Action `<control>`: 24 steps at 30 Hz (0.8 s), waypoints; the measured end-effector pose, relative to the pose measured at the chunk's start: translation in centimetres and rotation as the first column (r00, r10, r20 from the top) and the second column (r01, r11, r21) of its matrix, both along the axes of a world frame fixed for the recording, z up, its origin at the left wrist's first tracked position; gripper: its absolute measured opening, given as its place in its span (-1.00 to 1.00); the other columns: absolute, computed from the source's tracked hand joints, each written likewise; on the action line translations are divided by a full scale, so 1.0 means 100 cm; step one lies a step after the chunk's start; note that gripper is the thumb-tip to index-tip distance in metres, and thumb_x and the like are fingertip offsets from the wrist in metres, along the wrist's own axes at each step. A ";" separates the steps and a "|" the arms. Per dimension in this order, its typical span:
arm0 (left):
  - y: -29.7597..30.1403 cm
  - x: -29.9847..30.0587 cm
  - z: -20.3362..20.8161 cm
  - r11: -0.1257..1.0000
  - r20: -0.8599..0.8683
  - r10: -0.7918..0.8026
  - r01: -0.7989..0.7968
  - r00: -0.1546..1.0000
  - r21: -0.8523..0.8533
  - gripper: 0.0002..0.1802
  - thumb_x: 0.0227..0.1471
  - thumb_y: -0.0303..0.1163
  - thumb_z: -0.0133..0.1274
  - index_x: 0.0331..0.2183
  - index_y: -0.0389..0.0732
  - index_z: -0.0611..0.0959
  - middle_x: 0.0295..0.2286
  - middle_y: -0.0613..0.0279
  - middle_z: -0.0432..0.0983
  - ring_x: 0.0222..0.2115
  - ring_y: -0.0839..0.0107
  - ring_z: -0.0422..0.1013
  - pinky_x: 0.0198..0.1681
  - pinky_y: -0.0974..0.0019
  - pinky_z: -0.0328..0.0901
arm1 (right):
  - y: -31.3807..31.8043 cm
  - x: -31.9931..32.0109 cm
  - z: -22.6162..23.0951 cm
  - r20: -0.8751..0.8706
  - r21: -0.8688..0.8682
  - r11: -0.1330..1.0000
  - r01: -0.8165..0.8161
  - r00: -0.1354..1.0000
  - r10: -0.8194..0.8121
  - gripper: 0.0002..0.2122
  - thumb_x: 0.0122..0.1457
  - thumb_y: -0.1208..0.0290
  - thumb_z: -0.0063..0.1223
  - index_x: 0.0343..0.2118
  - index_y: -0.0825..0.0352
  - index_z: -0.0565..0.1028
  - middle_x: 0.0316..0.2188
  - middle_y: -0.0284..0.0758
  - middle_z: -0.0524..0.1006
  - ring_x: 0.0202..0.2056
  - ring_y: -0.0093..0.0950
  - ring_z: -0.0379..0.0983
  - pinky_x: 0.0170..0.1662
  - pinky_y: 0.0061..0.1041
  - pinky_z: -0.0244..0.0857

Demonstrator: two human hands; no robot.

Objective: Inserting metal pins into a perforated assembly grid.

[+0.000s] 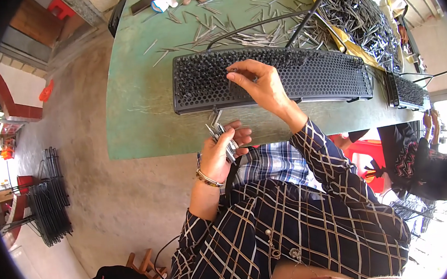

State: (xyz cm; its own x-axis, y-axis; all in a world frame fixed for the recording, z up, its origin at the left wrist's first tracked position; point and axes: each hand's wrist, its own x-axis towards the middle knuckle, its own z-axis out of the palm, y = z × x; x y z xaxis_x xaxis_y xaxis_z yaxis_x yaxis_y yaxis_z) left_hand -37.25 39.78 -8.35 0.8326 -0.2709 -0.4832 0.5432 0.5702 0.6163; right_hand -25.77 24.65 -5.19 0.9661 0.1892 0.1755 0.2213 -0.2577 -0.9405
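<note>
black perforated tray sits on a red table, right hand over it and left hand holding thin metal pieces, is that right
Not quite: the head view shows that the table is green, not red. The black perforated tray does sit on it, with the right hand over the tray and the left hand holding thin metal pieces.

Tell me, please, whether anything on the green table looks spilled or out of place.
Yes: loose metal pins lie scattered at all angles beyond the black perforated tray, outside the big heap at the far right, so they look spilled.
</note>
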 end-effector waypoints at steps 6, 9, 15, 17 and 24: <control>0.001 -0.004 -0.010 1.000 0.009 -0.006 0.006 1.000 -0.025 -0.66 0.11 -0.33 -0.09 -0.11 -0.32 0.44 -0.31 0.05 0.53 -0.34 0.35 0.49 -0.41 0.38 0.41 | 0.003 0.009 -0.010 0.128 -0.149 0.986 -0.074 0.987 0.093 -0.83 0.06 0.43 0.14 -0.27 0.34 0.53 -0.42 -0.37 0.55 -0.44 -0.64 0.43 -0.34 -0.64 0.31; 0.001 -0.004 -0.011 1.000 0.002 -0.011 0.011 1.000 -0.026 -0.66 0.11 -0.33 -0.09 -0.11 -0.32 0.44 -0.31 0.05 0.53 -0.35 0.36 0.49 -0.41 0.39 0.41 | 0.003 0.009 -0.011 0.085 -0.130 0.989 -0.064 0.994 0.075 -0.83 0.06 0.43 0.14 -0.28 0.33 0.54 -0.42 -0.37 0.55 -0.44 -0.64 0.44 -0.33 -0.64 0.32; 0.000 -0.002 -0.010 0.999 -0.004 -0.022 0.022 1.000 -0.031 -0.65 0.11 -0.33 -0.09 -0.10 -0.32 0.43 -0.32 0.05 0.53 -0.35 0.36 0.48 -0.41 0.39 0.41 | 0.003 0.008 -0.013 0.054 -0.085 0.996 0.003 0.999 0.002 -0.82 0.06 0.40 0.15 -0.27 0.31 0.54 -0.42 -0.38 0.56 -0.44 -0.65 0.43 -0.32 -0.64 0.32; -0.001 -0.002 -0.009 0.999 -0.007 -0.025 0.025 1.000 -0.031 -0.66 0.12 -0.33 -0.09 -0.10 -0.32 0.43 -0.32 0.06 0.53 -0.35 0.36 0.48 -0.41 0.39 0.41 | 0.004 0.006 -0.011 0.022 -0.028 0.999 0.018 1.000 -0.018 -0.82 0.06 0.39 0.15 -0.27 0.31 0.54 -0.43 -0.38 0.56 -0.44 -0.66 0.43 -0.34 -0.64 0.31; 0.001 -0.005 -0.012 0.999 -0.024 0.004 -0.005 1.000 -0.041 -0.65 0.12 -0.31 -0.10 -0.09 -0.30 0.43 -0.31 0.07 0.52 -0.35 0.37 0.48 -0.41 0.39 0.41 | 0.006 0.002 -0.002 0.196 -0.117 0.993 -0.032 0.979 0.055 -0.81 0.05 0.39 0.16 -0.27 0.32 0.54 -0.48 -0.38 0.56 -0.47 -0.67 0.41 -0.38 -0.64 0.30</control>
